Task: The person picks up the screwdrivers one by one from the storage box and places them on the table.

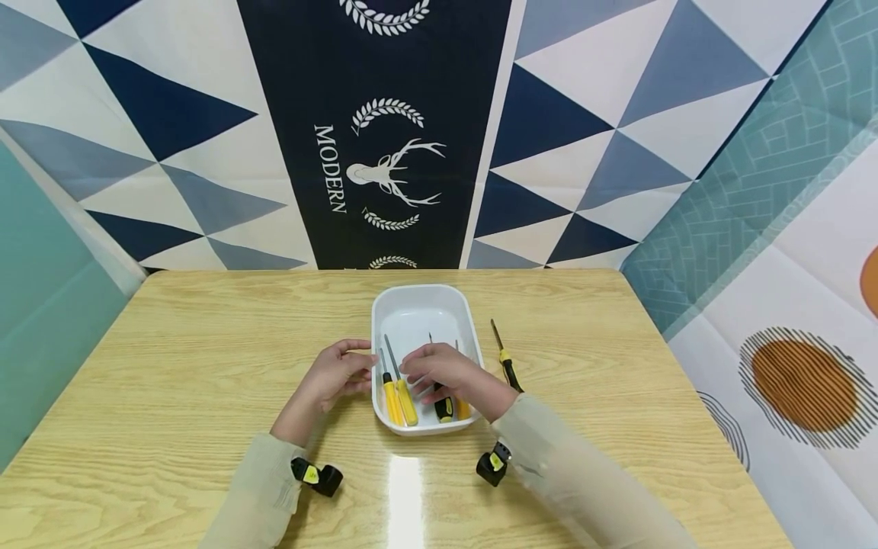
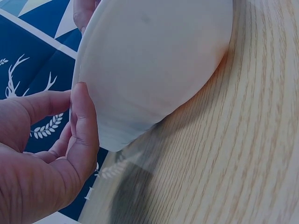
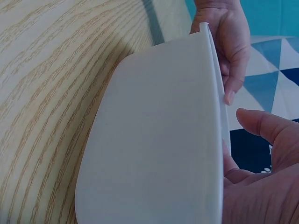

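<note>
A white plastic tray [image 1: 418, 299] stands on the table, holding several screwdrivers. My left hand [image 1: 338, 374] pinches its left rim, as the left wrist view shows the tray wall [image 2: 154, 65] between thumb and fingers. Inside the tray, two screwdrivers with yellow handles [image 1: 407, 404] lie side by side at the left. My right hand [image 1: 446, 370] reaches over the right wall into the tray, thumb and fingers apart. Partly hidden below it are a black-and-yellow screwdriver [image 1: 444, 409] and an orange-handled one [image 1: 463, 410]. In the right wrist view, the tray's outer wall [image 3: 149, 130] hides some fingers.
Right of the tray, another screwdriver [image 1: 506, 362] with a black-and-yellow handle lies on the wooden table [image 1: 206, 358]. Patterned cloth [image 1: 384, 152] hangs behind the table's far edge. Each wrist wears a small black camera [image 1: 322, 479].
</note>
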